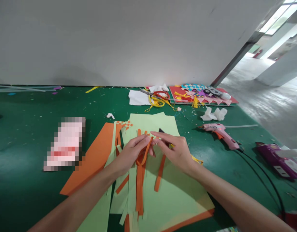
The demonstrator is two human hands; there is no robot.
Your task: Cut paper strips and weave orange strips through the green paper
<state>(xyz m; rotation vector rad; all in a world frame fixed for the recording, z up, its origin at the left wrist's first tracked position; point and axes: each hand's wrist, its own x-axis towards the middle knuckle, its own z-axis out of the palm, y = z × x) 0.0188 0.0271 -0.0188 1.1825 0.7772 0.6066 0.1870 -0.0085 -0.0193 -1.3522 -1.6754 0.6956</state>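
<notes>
My left hand pinches a looped orange paper strip between thumb and fingers. From the other side, my right hand has its thumb and fingertips closed on the top of the same strip; the exact grip is partly hidden. Beneath both hands lie pale green paper sheets. More orange strips and pale green strips are spread on them, and a separate orange strip lies below my right hand. A small orange and green checkered woven piece sits at the sheets' upper left.
Orange sheets and a blurred-out pink object are left. Scissors lie behind, beside a red board of paper crafts. A pink glue gun, its cord, crumpled tissue and a purple device occupy the right.
</notes>
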